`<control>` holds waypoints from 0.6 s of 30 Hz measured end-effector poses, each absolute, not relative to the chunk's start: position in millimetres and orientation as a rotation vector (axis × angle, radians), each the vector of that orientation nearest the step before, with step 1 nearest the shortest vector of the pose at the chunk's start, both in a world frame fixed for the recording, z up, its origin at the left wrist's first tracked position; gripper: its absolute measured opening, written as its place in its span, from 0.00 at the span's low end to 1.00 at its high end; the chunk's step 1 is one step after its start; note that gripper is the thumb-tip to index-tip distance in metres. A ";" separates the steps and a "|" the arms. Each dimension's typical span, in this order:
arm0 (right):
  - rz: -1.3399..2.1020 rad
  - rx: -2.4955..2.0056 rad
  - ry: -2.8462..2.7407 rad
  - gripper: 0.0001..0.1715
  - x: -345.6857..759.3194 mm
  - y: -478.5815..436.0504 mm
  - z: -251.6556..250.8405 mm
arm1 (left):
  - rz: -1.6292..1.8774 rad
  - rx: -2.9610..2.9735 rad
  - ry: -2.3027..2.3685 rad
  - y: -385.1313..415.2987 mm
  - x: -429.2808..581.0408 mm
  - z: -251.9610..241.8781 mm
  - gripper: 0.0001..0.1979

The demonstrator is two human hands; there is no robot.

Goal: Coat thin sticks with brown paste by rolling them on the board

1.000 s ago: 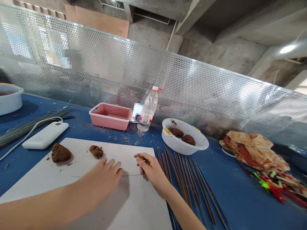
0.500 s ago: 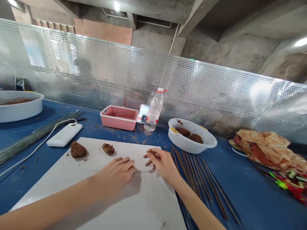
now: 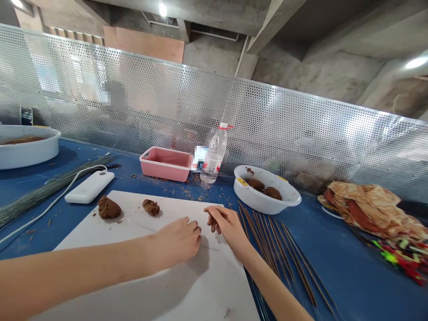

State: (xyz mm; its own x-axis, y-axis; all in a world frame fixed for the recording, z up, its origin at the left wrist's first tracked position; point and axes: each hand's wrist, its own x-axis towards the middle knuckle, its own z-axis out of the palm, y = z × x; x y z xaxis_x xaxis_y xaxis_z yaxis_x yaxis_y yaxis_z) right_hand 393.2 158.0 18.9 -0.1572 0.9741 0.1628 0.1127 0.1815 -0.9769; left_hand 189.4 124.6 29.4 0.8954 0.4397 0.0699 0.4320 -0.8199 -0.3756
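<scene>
My left hand (image 3: pixel 183 238) is closed above a white board (image 3: pixel 133 281), its fingers curled downward. A thin dark wire (image 3: pixel 211 248) passes beneath its fingers and shows on both sides of the hand. To the right, my right hand (image 3: pixel 225 225) holds thumb and forefinger together, the other fingers bent and smeared brown. Whatever sits in that pinch is too small or hidden to name. On the board's far side lie a small lump of brown clay (image 3: pixel 151 207) and a bigger clay lump (image 3: pixel 109 208), both apart from my hands.
Behind the board stand a pink basket (image 3: pixel 165 171), a water bottle (image 3: pixel 214 156) and a white basin (image 3: pixel 257 200) with clay lumps inside. Brown sticks (image 3: pixel 284 249) lie at right, near a patterned cloth (image 3: pixel 374 205). A white power bank (image 3: pixel 89 187) and wires (image 3: pixel 43 187) are at left.
My left hand has moved right, closer to my right hand, and the thin wire now slants down to the right. My right hand's fingers have curled in more.
</scene>
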 end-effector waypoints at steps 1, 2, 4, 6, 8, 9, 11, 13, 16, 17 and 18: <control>1.114 -1.101 -1.471 0.30 395.1 159.6 18.7 | 0.036 -2.667 -0.617 124.8 189.2 32.3 0.07; 1.108 -1.107 -1.456 0.30 396.9 161.2 18.6 | 0.039 -2.663 -0.594 124.8 187.8 35.5 0.08; 1.097 -1.118 -1.439 0.31 400.2 164.1 18.5 | 0.030 -2.653 -0.567 123.5 181.5 42.5 0.10; 1.095 -1.126 -1.429 0.31 402.5 166.0 18.3 | 0.003 -2.637 -0.570 120.3 171.7 49.6 0.09; 1.105 -1.135 -1.422 0.31 403.5 167.0 17.7 | -0.012 -2.622 -0.591 115.2 159.6 56.4 0.07; 1.115 -1.139 -1.419 0.30 403.4 167.2 17.2 | -0.009 -2.617 -0.610 112.0 153.2 59.6 0.07; 1.138 -1.150 -1.415 0.29 402.0 166.9 16.0 | 0.019 -2.647 -0.702 105.3 140.7 65.2 0.10; 1.155 -1.159 -1.408 0.28 399.9 165.9 15.0 | 0.043 -2.709 -0.902 98.7 130.6 68.8 0.12; 1.152 -1.167 -1.397 0.27 397.8 163.9 14.2 | 0.011 -2.790 -1.178 90.7 123.9 67.3 0.11; 1.145 -1.168 -1.396 0.25 397.5 163.5 14.1 | -0.017 -2.817 -1.220 88.9 124.1 64.6 0.11; 1.139 -1.171 -1.396 0.24 397.5 163.5 14.1 | -0.049 -2.850 -1.249 87.6 125.3 60.8 0.12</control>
State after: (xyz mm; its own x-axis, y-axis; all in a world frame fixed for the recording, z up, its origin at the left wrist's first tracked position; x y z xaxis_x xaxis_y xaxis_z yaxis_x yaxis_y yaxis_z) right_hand 397.5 163.5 14.1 -0.0875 0.9914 0.0973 0.1037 0.1062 -0.9889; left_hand 125.3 87.6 60.8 0.6775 0.7343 0.0410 0.7353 -0.6776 -0.0147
